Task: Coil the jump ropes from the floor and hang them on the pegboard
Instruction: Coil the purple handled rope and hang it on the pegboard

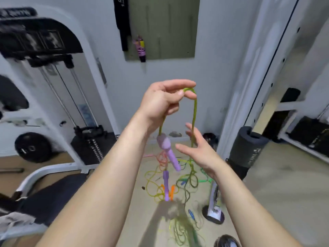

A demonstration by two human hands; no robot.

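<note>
The left hand (pixel 160 102) holds a narrow pinch grip on the green rope (pixel 195 111), raised before the pegboard (pixel 170 27), one purple handle (pixel 169 150) hanging beneath, while the right hand (pixel 197 148) is spread wide beside the strand, above tangled ropes (pixel 160 182) on the floor (pixel 284 184).

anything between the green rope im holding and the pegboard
Nothing visible blocks the way. The left hand pinches the green rope up in open air, and the pegboard hangs on the wall straight ahead. The rope's lower end still trails into the tangle on the floor.
</note>
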